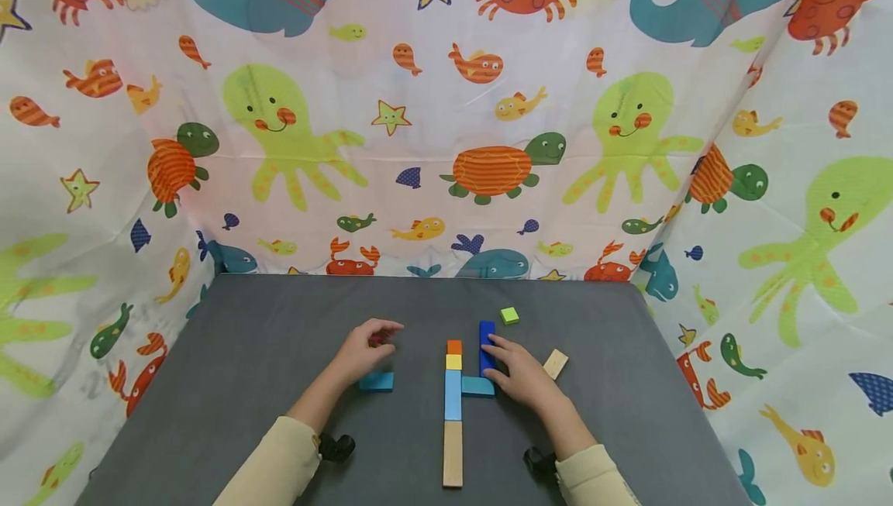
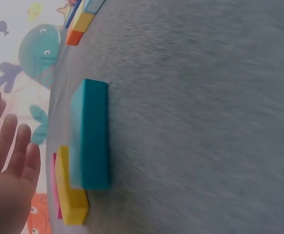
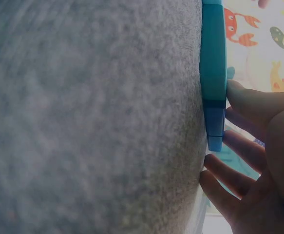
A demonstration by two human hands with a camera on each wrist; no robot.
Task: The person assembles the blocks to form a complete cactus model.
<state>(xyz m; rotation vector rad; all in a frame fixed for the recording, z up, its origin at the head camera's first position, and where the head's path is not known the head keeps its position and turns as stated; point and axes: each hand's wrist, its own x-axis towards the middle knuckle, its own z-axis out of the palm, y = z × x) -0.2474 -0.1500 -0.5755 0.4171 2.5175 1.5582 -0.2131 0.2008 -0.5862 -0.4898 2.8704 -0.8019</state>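
Note:
My left hand (image 1: 366, 351) is raised over the table with relaxed fingers, holding nothing. Just below it lies a teal block (image 1: 377, 382); a yellow block (image 2: 72, 192) and a pink block (image 2: 57, 185) sit behind that one in the left wrist view. The fingertips of my right hand (image 1: 522, 370) touch the long dark blue block (image 1: 487, 343) along its right side. This block meets a second teal block (image 1: 477, 387), which adjoins a light blue block (image 1: 453, 394). That light blue block is in a column with orange (image 1: 454, 347), yellow (image 1: 453, 362) and natural wood (image 1: 453, 452) blocks.
A small green block (image 1: 510, 315) lies beyond my right hand. To that hand's right is a loose wooden block (image 1: 556, 363), partly covered. Sea-animal curtains (image 1: 418, 157) hang around the dark grey table (image 1: 279, 320).

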